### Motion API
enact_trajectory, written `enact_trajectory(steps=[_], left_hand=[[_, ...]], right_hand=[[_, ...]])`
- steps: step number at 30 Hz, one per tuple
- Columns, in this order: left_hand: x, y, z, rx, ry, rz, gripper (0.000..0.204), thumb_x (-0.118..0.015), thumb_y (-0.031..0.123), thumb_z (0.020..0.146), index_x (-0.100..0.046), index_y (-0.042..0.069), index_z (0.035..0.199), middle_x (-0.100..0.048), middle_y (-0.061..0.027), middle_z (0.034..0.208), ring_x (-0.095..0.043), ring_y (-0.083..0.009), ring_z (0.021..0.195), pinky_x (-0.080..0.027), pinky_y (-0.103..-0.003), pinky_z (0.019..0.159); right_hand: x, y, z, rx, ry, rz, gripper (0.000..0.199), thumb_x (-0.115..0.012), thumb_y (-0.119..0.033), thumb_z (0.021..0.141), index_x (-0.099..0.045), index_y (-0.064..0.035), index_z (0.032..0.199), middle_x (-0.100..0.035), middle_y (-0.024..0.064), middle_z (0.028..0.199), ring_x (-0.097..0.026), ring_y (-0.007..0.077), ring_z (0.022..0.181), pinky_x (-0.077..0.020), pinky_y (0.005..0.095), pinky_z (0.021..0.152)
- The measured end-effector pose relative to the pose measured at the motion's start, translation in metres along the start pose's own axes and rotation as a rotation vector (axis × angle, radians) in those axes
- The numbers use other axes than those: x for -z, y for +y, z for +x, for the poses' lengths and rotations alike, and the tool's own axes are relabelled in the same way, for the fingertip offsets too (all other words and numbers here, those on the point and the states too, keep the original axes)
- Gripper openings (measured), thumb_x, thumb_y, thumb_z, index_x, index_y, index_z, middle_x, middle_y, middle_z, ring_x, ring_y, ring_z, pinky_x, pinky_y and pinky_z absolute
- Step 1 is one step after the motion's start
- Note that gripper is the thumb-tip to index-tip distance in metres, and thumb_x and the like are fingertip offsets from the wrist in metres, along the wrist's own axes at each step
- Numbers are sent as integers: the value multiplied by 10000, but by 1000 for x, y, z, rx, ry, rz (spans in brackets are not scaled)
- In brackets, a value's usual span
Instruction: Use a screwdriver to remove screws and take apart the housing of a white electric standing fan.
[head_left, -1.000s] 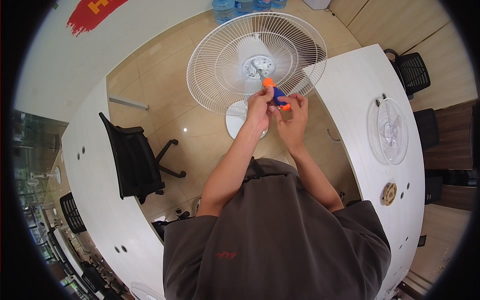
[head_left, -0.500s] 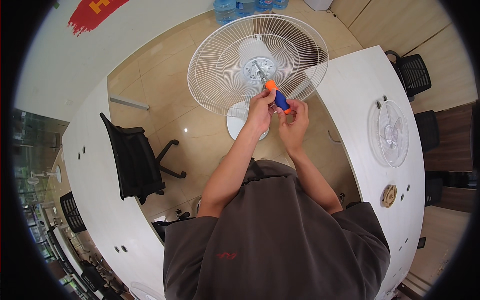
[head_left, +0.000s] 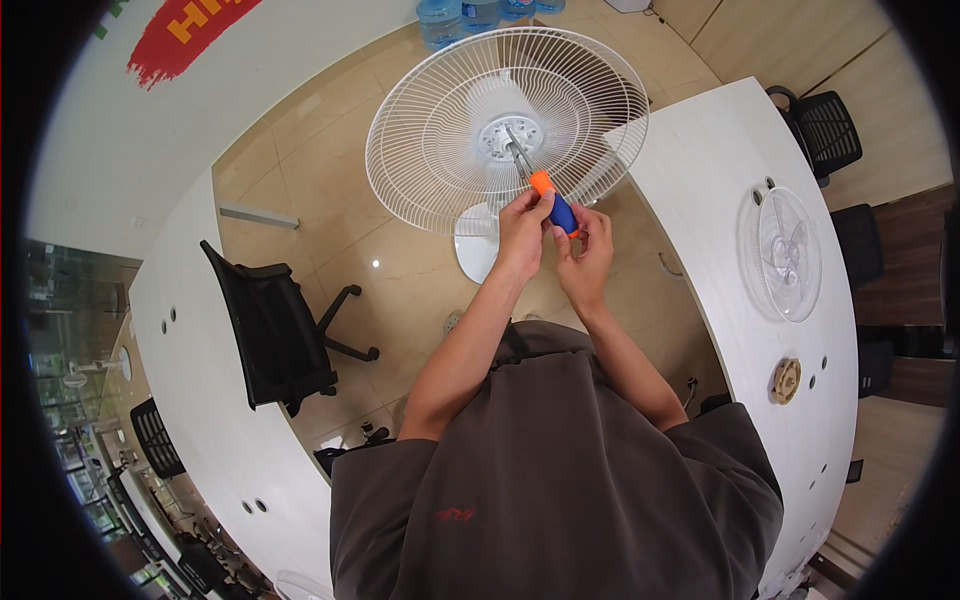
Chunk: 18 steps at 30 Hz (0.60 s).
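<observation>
Both my hands are closed on a screwdriver (head_left: 563, 213) with an orange and blue handle. My left hand (head_left: 524, 228) grips the front of the handle, near the shaft. Around its rear end are the fingers of my right hand (head_left: 587, 247). The metal shaft points away from me toward the hub (head_left: 511, 137) of a white wire fan grille (head_left: 430, 165); whether the tip touches a screw is too small to tell. The grille is part of a standing fan, whose round white base (head_left: 476, 245) rests on the floor below.
On the right-hand white table (head_left: 700, 150) lie a clear fan blade set in a grille (head_left: 790, 255) and a round brown object (head_left: 786, 381). A black office chair (head_left: 270, 320) stands at the left by another white table (head_left: 190, 370). Blue water bottles (head_left: 440, 22) line the far wall.
The view has shifted slightly, so the fan and tables appear a little displaced. Both hands keep their hold on the screwdriver, which still points at the hub.
</observation>
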<state>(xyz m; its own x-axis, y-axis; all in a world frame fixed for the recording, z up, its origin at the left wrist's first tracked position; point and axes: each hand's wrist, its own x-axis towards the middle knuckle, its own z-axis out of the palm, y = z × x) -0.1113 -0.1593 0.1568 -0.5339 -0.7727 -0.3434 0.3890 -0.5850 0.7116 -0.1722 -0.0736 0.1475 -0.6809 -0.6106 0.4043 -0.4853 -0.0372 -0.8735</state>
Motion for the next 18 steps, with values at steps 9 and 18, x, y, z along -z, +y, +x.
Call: enact_trajectory(steps=[9, 18], left_hand=[[-12, -36, -17, -81, -122, 260, 239, -649, 146, 903, -635, -33, 1060, -633, -52, 926, -580, -101, 826, -460, -244, 741], [18, -69, -29, 70, -197, 617, 363, -653, 194, 905, -610, -41, 1178, -656, -93, 999, -602, -136, 936, -471, -263, 816]], right_hand=[[43, 15, -10, -91, -145, 23, 422, -638, -31, 846, -492, -9, 1241, -584, 157, 1012, -621, 246, 832, -520, 311, 668], [129, 105, -72, -582, -1, 225, 381, -565, -139, 921, -454, -22, 1266, -582, 59, 781, -574, 112, 653, -479, 265, 575]])
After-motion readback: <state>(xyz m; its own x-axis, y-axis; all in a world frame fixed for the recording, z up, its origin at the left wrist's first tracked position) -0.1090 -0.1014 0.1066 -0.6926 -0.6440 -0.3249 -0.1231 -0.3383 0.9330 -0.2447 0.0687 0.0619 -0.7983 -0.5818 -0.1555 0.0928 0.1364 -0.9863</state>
